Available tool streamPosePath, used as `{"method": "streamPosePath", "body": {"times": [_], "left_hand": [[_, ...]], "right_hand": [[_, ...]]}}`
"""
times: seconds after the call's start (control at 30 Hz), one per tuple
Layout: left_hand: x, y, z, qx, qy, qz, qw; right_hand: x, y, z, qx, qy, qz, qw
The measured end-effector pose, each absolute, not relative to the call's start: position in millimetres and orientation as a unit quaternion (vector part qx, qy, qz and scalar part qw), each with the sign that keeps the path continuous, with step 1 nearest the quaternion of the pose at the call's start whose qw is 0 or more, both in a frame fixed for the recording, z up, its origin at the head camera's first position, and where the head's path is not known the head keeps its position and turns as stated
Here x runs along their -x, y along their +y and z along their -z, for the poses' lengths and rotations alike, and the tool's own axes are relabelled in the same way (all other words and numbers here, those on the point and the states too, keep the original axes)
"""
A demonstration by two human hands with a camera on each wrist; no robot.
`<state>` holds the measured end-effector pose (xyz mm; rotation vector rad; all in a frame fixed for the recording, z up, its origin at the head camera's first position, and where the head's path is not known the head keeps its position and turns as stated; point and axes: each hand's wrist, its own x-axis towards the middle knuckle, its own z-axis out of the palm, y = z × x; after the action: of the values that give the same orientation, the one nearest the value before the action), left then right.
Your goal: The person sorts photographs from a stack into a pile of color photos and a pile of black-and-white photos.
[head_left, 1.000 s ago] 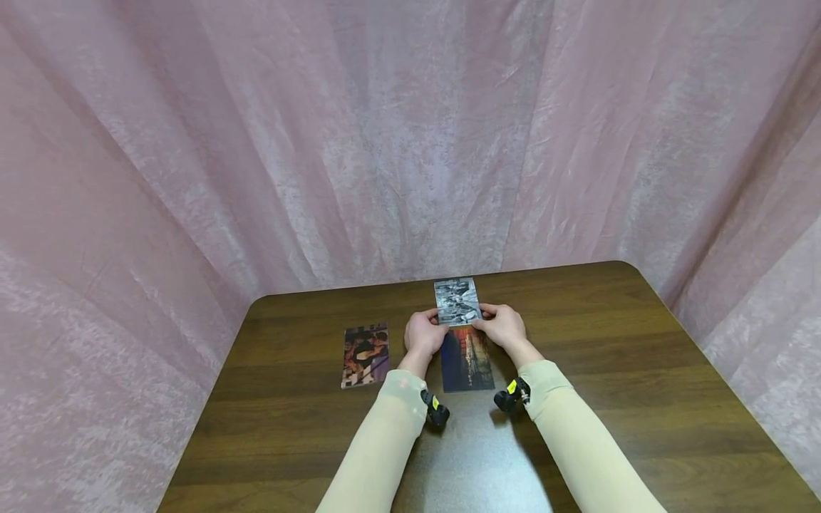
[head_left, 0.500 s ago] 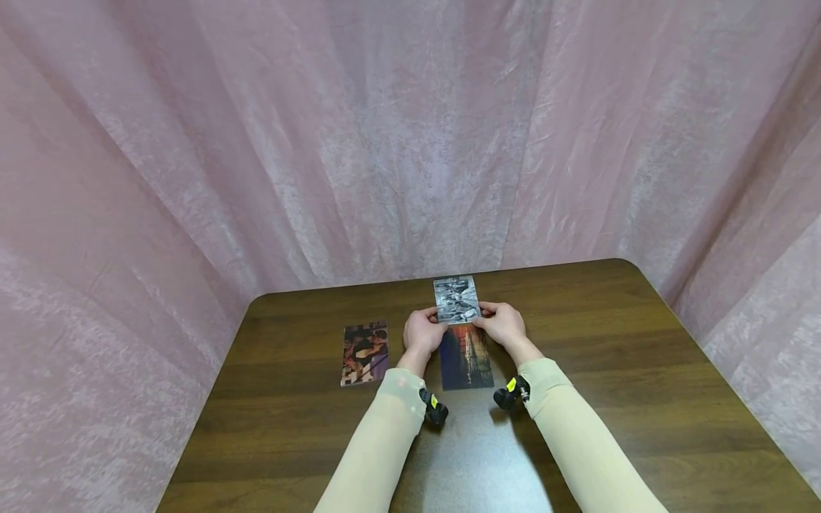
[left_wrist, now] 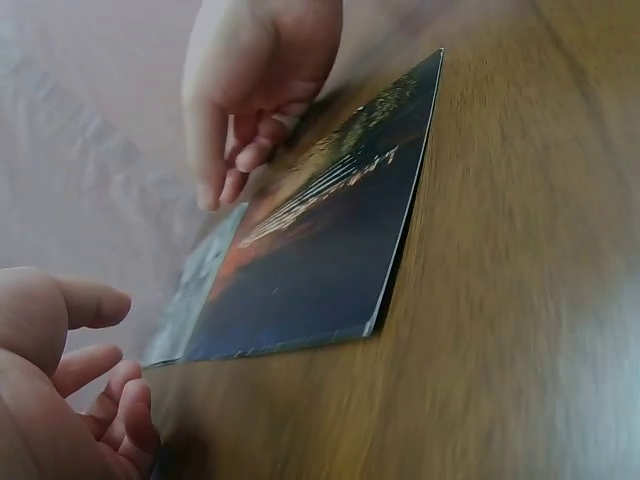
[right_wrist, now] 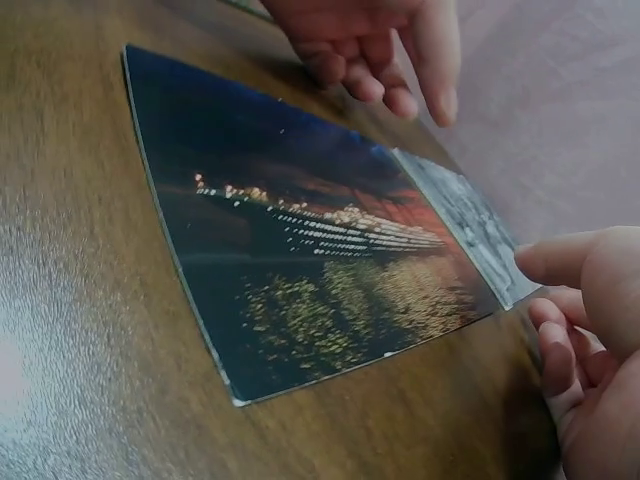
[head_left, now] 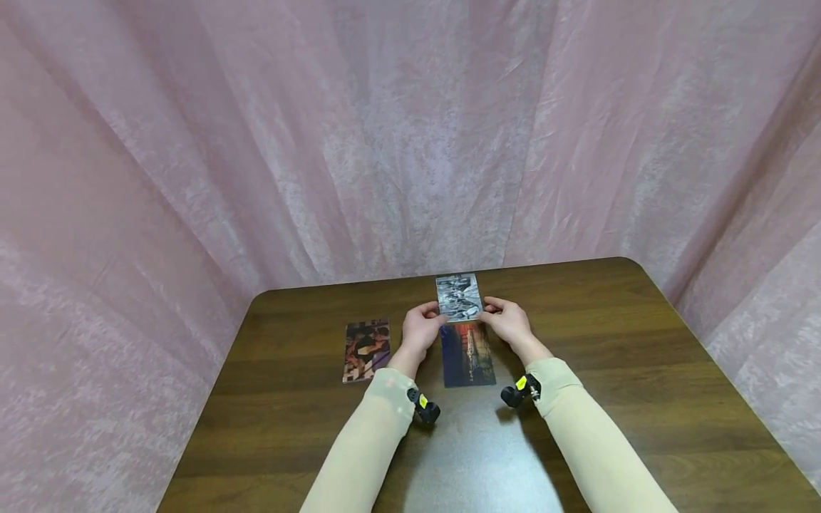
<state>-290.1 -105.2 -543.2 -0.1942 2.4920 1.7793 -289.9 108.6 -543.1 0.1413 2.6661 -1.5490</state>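
**Two hands flank the grey photo at the far end of the night-scene photo**

Head view: black-and-white photo lies flat on the table, just above centre frame, long axis running up-frame, away from the person. Directly below it, end to end, lies the night-scene photo, same orientation; from the wrist views the two near edges look touching or slightly overlapped, cannot tell which.

Left hand sits at the lower left corner of the grey photo; right hand at its lower right corner. Both about equally near, one per long edge, so the card lies straight ahead between them.

Hand state: the head view shows fingertips of both hands at the card's lower edges. Wrist views show both with fingers loosely curled, thumbs out, nothing enclosed. Left wrist view: right hand's fingertips hang just over the seam between the photos; contact not confirmed. Whether either hand actually pinches the edge cannot be told.

Elsewhere: a third, reddish photo lies left of the left hand, well apart from the pair. Pink curtain fills the upper frame.
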Motion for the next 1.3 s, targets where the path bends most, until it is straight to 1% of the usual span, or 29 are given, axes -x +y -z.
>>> {"method": "streamPosePath", "body": {"times": [0.13,0.2,0.4,0.67,0.9,1.03,1.17,1.3], "left_hand": [[283,-125,536,0.034,0.801,-0.597,0.036],[278,-139,534,0.020,0.803,-0.595,0.036],[260,-187,535,-0.002,0.825,-0.564,0.031],[239,-238,532,0.001,0.856,-0.517,0.006],[225,-274,532,0.021,0.859,-0.511,0.008],[219,-289,536,0.039,0.867,-0.497,0.003],[213,-294,543,0.046,0.868,-0.494,0.016],[210,-293,548,0.052,0.866,-0.498,0.022]], "right_hand": [[288,108,543,-0.046,0.847,0.530,0.022],[287,105,543,-0.040,0.853,0.521,0.009],[277,82,538,-0.015,0.860,0.509,-0.017],[258,35,524,0.049,0.846,0.531,-0.001],[239,-5,523,0.073,0.846,0.527,0.038],[227,-24,532,0.087,0.847,0.523,0.049],[217,-38,539,0.093,0.856,0.507,0.052],[210,-47,542,0.090,0.868,0.488,0.026]]}}
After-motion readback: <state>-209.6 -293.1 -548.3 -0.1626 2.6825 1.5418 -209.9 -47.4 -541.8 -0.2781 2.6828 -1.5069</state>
